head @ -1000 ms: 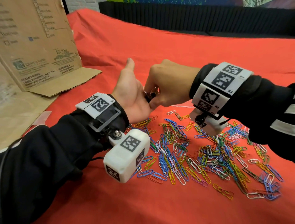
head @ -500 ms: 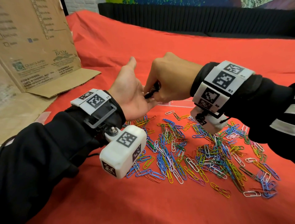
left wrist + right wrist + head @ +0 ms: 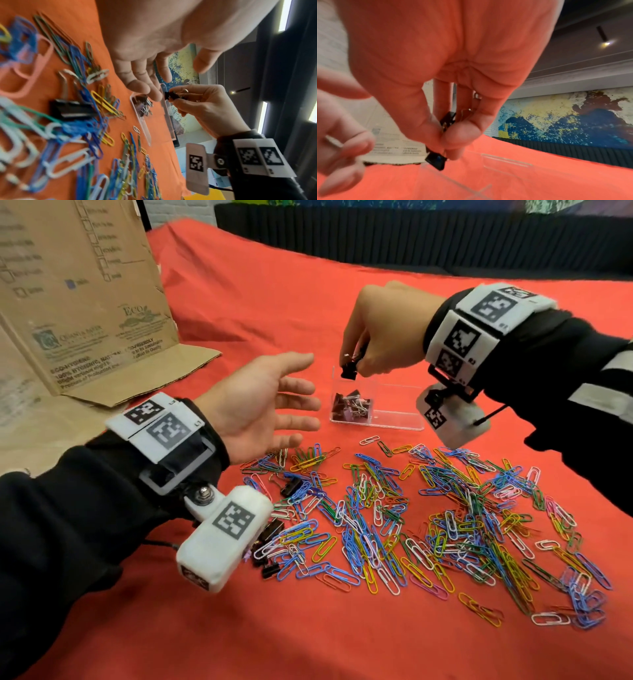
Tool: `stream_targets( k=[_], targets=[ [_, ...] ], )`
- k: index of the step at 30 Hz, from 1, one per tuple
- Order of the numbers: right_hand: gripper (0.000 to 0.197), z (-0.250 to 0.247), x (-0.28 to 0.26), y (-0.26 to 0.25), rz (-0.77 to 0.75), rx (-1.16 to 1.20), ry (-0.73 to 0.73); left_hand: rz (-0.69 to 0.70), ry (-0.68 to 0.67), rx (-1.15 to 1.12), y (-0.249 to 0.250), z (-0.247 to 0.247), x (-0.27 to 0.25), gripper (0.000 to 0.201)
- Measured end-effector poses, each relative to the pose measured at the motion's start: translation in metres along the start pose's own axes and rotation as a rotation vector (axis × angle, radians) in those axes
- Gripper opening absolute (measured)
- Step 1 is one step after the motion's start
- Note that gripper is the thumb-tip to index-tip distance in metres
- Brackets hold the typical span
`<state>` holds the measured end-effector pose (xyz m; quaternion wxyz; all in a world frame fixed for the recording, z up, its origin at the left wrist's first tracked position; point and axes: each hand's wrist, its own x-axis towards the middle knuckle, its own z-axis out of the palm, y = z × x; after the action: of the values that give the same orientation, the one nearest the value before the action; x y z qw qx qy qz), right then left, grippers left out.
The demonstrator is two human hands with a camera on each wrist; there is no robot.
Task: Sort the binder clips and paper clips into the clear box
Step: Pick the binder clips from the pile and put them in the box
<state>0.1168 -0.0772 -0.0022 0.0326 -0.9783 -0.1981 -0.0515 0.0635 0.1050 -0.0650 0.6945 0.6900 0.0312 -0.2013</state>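
Note:
My right hand [image 3: 371, 344] pinches a small black binder clip [image 3: 349, 370] just above the left end of the clear box [image 3: 397, 405]; the clip [image 3: 436, 161] hangs from thumb and fingers over the box rim. Several binder clips [image 3: 349, 407] lie in the box's left compartment. My left hand [image 3: 263, 402] hovers palm up, fingers spread and empty, left of the box. A wide heap of coloured paper clips [image 3: 428, 515] covers the red cloth in front. Black binder clips lie among them [image 3: 291, 486], one close to my left wrist [image 3: 72, 109].
A flattened brown cardboard box [image 3: 78, 299] stands at the left on the red cloth [image 3: 274, 285]. A dark ribbed backrest [image 3: 411, 237] runs along the far edge. More black binder clips [image 3: 269, 553] sit by the left wrist camera.
My right hand took the binder clip out of my left palm and carried it right, over the box. The left hand opened and dropped lower. The box has come into view.

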Motion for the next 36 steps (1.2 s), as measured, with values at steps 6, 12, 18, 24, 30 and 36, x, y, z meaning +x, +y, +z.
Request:
stream_targets(
  k=[6, 12, 18, 24, 30, 36],
  targets=[
    [0.021, 0.004, 0.012, 0.001, 0.032, -0.054, -0.039, 0.006, -0.004, 0.079, -0.007, -0.015, -0.003, 0.023],
    [0.026, 0.015, 0.017, 0.001, -0.005, -0.024, -0.012, 0.026, 0.004, 0.119, -0.008, -0.016, -0.001, 0.022],
    [0.034, 0.011, 0.011, 0.007, -0.078, 0.005, 0.068, 0.035, 0.018, 0.148, -0.012, -0.016, 0.002, 0.019],
    [0.018, 0.007, -0.004, 0.008, -0.09, 0.019, 0.138, 0.128, 0.012, 0.263, -0.013, -0.02, 0.002, 0.011],
    [0.02, 0.012, -0.04, -0.015, -0.231, 0.086, 0.082, 0.328, -0.049, 0.764, -0.005, -0.026, -0.007, 0.011],
    [0.02, 0.036, -0.064, -0.056, -0.433, 0.081, -0.166, 0.382, -0.021, 1.537, 0.0, -0.022, -0.019, 0.009]
  ],
)
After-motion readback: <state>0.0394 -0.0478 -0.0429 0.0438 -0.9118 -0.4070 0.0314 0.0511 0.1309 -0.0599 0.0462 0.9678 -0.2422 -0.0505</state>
